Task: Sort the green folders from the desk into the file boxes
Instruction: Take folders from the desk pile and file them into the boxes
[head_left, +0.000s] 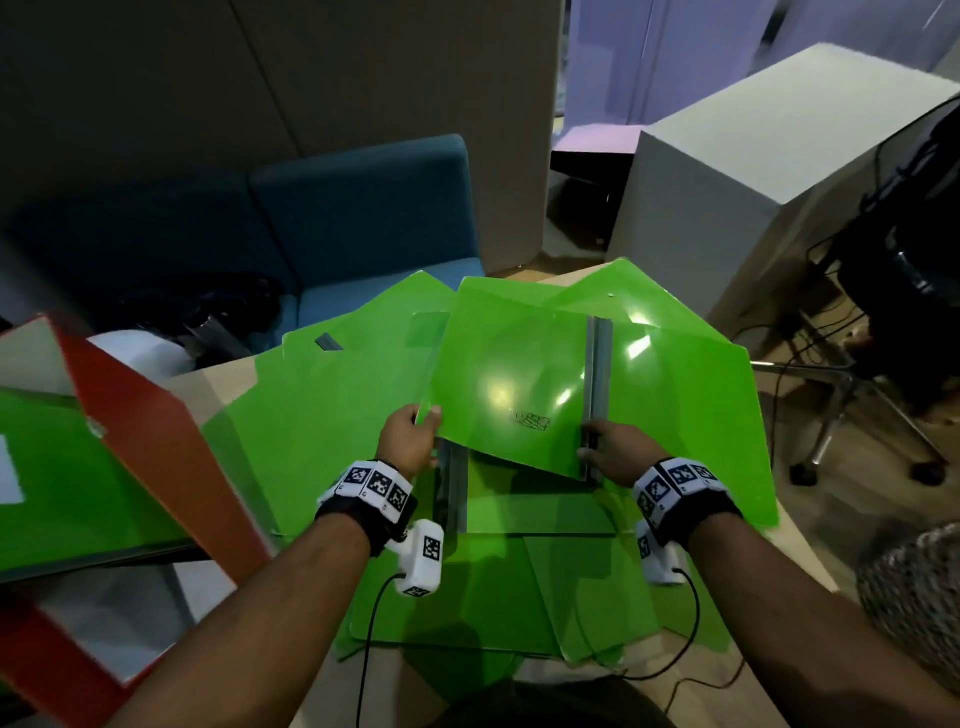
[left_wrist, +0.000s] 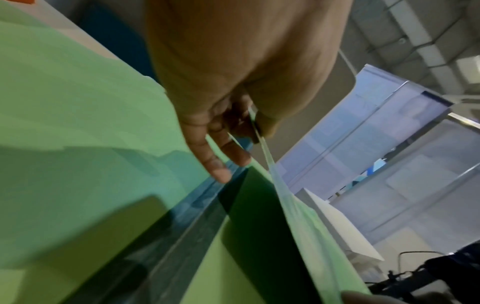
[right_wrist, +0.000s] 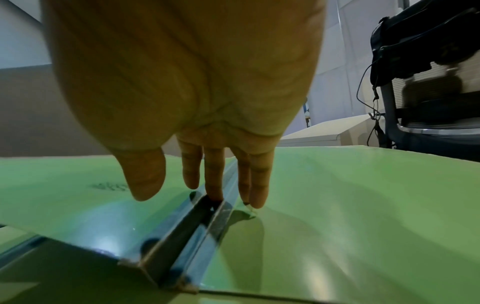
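Several green folders (head_left: 337, 415) lie fanned over the desk (head_left: 228, 376). One green folder (head_left: 509, 374) with a grey spine bar (head_left: 597, 374) is tilted up above the pile. My left hand (head_left: 415, 431) pinches its near left corner, thumb on top; in the left wrist view the left hand (left_wrist: 249, 127) holds the thin folder edge (left_wrist: 298, 216) between thumb and fingers. My right hand (head_left: 597, 441) rests on the near end of the spine; in the right wrist view the right hand (right_wrist: 191, 181) touches the spine bar (right_wrist: 194, 230) with straight fingers.
A red file box (head_left: 156, 426) stands at the left with green folders (head_left: 62, 467) in it. Behind the desk is a blue sofa (head_left: 363, 208). A white cabinet (head_left: 753, 171) and a black office chair (head_left: 909, 286) are at the right.
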